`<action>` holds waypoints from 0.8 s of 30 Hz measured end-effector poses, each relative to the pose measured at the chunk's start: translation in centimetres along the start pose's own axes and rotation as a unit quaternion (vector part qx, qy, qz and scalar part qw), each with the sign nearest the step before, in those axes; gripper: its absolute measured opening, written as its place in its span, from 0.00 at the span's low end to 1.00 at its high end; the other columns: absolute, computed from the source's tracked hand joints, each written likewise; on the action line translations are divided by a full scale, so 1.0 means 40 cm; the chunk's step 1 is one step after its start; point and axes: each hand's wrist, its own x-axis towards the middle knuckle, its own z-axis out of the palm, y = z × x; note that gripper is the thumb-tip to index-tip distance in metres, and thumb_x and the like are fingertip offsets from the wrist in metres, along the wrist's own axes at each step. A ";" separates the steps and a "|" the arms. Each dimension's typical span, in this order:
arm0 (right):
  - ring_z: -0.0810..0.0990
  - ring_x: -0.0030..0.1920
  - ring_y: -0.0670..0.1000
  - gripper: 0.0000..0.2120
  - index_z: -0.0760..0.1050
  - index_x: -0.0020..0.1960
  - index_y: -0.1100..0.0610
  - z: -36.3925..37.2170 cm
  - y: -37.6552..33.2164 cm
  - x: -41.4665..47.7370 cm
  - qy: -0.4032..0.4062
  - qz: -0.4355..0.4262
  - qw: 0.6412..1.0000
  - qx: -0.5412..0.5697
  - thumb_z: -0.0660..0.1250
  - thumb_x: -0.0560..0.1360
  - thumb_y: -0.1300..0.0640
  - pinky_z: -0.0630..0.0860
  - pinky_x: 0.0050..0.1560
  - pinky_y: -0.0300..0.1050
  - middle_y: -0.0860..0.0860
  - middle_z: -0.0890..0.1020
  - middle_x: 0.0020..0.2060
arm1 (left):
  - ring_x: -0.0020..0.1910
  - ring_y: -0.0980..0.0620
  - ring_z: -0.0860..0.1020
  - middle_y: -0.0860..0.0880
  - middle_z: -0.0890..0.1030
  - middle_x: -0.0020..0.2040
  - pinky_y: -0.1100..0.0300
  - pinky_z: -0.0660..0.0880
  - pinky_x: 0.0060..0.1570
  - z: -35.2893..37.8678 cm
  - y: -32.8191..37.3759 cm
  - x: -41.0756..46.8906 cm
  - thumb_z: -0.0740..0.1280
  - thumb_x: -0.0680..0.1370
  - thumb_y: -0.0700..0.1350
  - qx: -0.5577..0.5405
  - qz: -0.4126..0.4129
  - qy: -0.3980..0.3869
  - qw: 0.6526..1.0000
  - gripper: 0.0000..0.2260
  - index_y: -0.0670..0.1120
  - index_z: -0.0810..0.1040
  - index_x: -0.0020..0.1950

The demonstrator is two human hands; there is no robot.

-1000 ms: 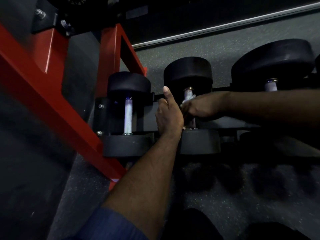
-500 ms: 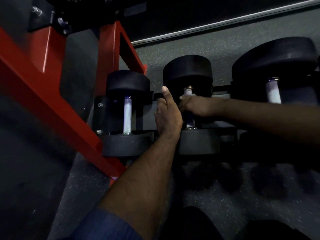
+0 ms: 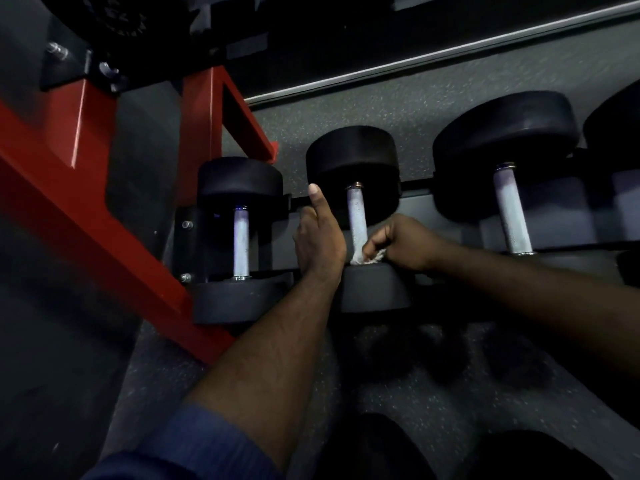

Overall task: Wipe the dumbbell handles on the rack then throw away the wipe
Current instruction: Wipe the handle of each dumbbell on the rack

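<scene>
Three black dumbbells lie on the rack's dark shelf (image 3: 561,233). My right hand (image 3: 401,242) grips a crumpled white wipe (image 3: 367,258) against the near end of the middle dumbbell's handle (image 3: 356,213), just above its near head (image 3: 374,289). The rest of that handle is bare. To the left of this handle sits my left hand (image 3: 320,237), thumb pointing up toward the far head; its fingers are hidden, so what they hold is unclear. The left dumbbell's handle (image 3: 240,242) and the right dumbbell's handle (image 3: 512,213) are untouched.
A red steel rack frame (image 3: 86,209) slants across the left, with bolts at its black bracket (image 3: 185,251). Speckled rubber floor (image 3: 346,109) runs behind and below the rack. A fourth dumbbell (image 3: 616,140) shows at the right edge.
My right hand has slid the wipe down the middle handle from near its far end to its near end. My left hand has stayed beside the handle.
</scene>
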 end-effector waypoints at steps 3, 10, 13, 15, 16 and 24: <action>0.82 0.44 0.40 0.11 0.88 0.43 0.48 0.014 -0.006 -0.005 0.100 0.050 0.992 -0.059 0.73 0.71 0.64 0.69 0.40 0.26 0.43 0.87 0.40 | 0.63 0.40 0.78 0.44 0.84 0.58 0.46 0.70 0.64 0.000 -0.004 0.003 0.37 0.78 0.74 0.012 0.009 0.004 1.000 0.42 0.48 0.79 0.65; 0.82 0.59 0.59 0.15 0.83 0.59 0.54 -0.096 -0.073 -0.093 0.208 0.037 0.965 -0.153 0.71 0.73 0.56 0.74 0.55 0.43 0.57 0.85 0.55 | 0.57 0.38 0.78 0.40 0.82 0.56 0.53 0.67 0.49 -0.011 0.018 -0.049 0.51 0.85 0.66 0.118 0.164 -0.042 0.979 0.25 0.48 0.77 0.52; 0.83 0.55 0.58 0.13 0.84 0.56 0.54 -0.185 -0.079 -0.131 0.239 0.015 0.957 -0.166 0.75 0.72 0.52 0.73 0.50 0.43 0.55 0.86 0.50 | 0.55 0.39 0.79 0.43 0.81 0.53 0.51 0.74 0.51 0.017 0.047 -0.050 0.55 0.85 0.64 0.143 0.252 -0.087 0.953 0.21 0.49 0.75 0.48; 0.83 0.56 0.58 0.18 0.83 0.60 0.54 -0.234 -0.063 -0.168 0.250 0.022 0.951 -0.182 0.76 0.72 0.49 0.73 0.54 0.43 0.55 0.86 0.52 | 0.52 0.42 0.79 0.45 0.80 0.49 0.49 0.76 0.54 0.059 0.080 -0.056 0.58 0.84 0.62 0.135 0.282 -0.112 0.943 0.18 0.49 0.73 0.44; 0.82 0.57 0.58 0.20 0.83 0.61 0.55 -0.254 -0.051 -0.185 0.255 0.027 0.948 -0.190 0.76 0.72 0.49 0.73 0.56 0.44 0.56 0.85 0.54 | 0.52 0.43 0.79 0.47 0.80 0.48 0.48 0.75 0.55 0.081 0.098 -0.064 0.60 0.84 0.61 0.133 0.298 -0.114 0.938 0.17 0.50 0.73 0.44; 0.82 0.55 0.56 0.13 0.85 0.54 0.63 -0.395 0.082 -0.253 0.352 -0.004 0.921 -0.169 0.66 0.74 0.60 0.65 0.53 0.20 0.58 0.83 0.57 | 0.76 0.48 0.67 0.46 0.70 0.77 0.54 0.63 0.77 0.260 0.259 -0.078 0.61 0.84 0.49 0.081 0.404 -0.180 0.893 0.19 0.47 0.73 0.75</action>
